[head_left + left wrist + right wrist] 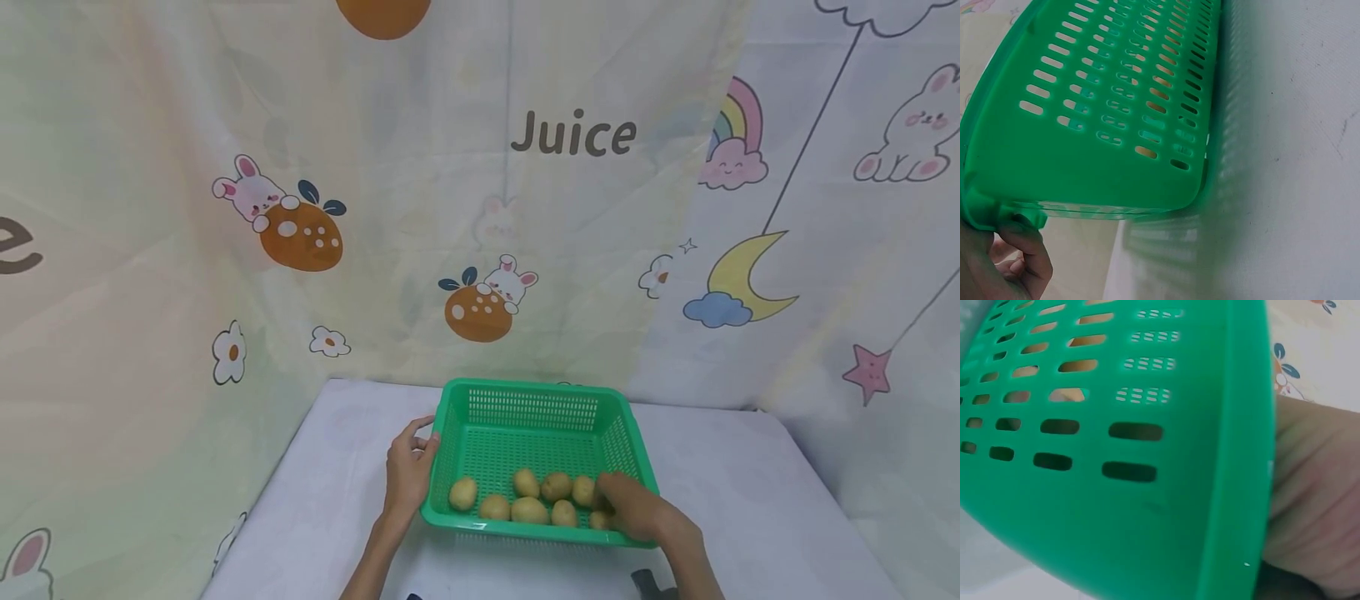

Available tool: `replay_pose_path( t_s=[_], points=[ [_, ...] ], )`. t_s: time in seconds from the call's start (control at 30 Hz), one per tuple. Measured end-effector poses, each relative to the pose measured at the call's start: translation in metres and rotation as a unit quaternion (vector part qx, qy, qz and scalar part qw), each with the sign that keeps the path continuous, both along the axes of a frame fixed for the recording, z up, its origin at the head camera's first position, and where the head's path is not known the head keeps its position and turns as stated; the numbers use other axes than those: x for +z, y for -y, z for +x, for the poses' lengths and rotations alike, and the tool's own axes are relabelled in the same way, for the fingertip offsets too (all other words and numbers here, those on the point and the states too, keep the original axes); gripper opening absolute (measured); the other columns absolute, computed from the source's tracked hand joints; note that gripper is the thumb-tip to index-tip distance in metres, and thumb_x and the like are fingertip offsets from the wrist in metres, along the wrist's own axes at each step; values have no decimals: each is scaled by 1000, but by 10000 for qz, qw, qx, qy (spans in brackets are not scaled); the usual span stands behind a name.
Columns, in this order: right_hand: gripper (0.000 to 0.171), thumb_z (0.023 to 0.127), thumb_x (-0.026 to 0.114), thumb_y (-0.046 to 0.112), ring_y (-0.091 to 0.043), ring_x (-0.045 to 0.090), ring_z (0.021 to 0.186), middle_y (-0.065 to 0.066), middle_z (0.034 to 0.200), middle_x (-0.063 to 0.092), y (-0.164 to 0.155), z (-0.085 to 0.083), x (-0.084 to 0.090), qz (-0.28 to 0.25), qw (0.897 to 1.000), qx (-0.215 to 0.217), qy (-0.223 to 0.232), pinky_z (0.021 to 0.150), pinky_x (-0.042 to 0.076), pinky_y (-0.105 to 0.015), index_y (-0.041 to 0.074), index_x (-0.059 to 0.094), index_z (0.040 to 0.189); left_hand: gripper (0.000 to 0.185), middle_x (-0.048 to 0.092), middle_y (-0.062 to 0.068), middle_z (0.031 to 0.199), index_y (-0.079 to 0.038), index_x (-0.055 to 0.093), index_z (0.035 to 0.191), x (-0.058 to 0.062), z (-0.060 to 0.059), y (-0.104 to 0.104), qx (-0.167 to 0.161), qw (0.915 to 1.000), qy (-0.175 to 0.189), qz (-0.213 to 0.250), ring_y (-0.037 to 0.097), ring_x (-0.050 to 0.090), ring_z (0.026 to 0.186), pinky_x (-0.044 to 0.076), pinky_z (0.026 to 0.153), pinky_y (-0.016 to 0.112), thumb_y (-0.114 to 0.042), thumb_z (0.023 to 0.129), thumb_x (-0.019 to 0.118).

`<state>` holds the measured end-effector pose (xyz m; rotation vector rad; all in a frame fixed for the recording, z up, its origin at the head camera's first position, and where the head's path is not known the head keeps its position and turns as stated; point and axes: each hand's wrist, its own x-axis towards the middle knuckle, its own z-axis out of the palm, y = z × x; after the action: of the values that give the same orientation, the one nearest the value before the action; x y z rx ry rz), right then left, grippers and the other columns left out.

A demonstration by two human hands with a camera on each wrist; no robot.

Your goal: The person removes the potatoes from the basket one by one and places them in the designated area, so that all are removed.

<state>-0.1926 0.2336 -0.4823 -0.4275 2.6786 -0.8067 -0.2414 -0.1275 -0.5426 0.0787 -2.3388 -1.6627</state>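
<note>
I can't see what the right hand [633,504] is doing underneath: it reaches over the right rim into the green plastic basket [517,450], fingers bent down among the potatoes [528,510], and its own back hides the fingertips. Whether it has hold of one, or how far open it is, I cannot tell; the right wrist view gives only the basket's slotted wall and a wrist behind the rim. The potatoes beside that hand are partly covered, and more could lie under it. A dark piece [651,585] by the right wrist is cut off by the lower edge, too little showing to name.

The left hand [407,471] is clearer, its thumb and bent fingers gripping the basket's rim on the left side. Whether the basket sits quite flat I can't make out.

I count one basket, two hands and eight potatoes in sight, all lying along the near side of the basket's floor, the far part bare.

The basket is over a table [360,433] with a white covering, near its back edge. Printed cloth [405,167] hangs behind and at both sides: "Juice" in brown letters, two rabbits hugging orange fruits, a yellow crescent moon, a pink star.
</note>
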Motion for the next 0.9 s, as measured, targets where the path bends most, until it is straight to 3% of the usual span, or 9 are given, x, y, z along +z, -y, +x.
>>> replay_pose_path(
  t_s=[0.23, 0.33, 0.5, 0.73, 0.9],
  points=[
    [11, 100, 76, 14, -14, 59, 94, 0, 102, 71, -11, 2, 1, -369, 9967, 706, -144, 80, 54, -33, 7, 72, 108, 37, 72, 12, 84, -3, 66, 145, -1, 0, -1, -58, 10000, -34, 34, 14, 69, 60, 56, 57, 24, -14, 110, 65],
    [13, 103, 73, 14, -17, 62, 99, -2, 108, 72, -12, 4, 1, -553, 9957, 741, -64, 83, 55, -34, 6, 72, 113, 37, 72, 13, 83, -4, 66, 145, 0, 0, -1, -39, 10000, 10, 66, 14, 69, 60, 56, 58, 24, -14, 110, 65],
    [25, 101, 76, 16, -34, 67, 116, -10, 123, 73, -12, 5, 1, -545, 9954, 760, -187, 94, 58, -51, 2, 71, 121, 37, 72, 13, 84, -5, 66, 145, 1, 1, -1, 1, 10000, 28, 75, 16, 69, 60, 56, 58, 25, -13, 110, 66],
    [26, 101, 76, 17, -30, 68, 114, -7, 122, 73, -16, 8, -1, -544, 9948, 791, -332, 91, 58, -40, 3, 71, 122, 37, 71, 13, 84, -6, 66, 146, 1, 1, -2, 36, 10000, 84, 22, 15, 70, 61, 56, 59, 25, -14, 110, 66],
    [31, 100, 78, 15, -36, 68, 117, -12, 125, 74, -17, 8, 0, -616, 9936, 795, -510, 93, 59, -45, -1, 70, 124, 37, 72, 13, 84, -5, 66, 146, 0, 1, -1, 28, 10000, 62, 0, 15, 70, 62, 56, 59, 25, -15, 110, 66]
  ],
)
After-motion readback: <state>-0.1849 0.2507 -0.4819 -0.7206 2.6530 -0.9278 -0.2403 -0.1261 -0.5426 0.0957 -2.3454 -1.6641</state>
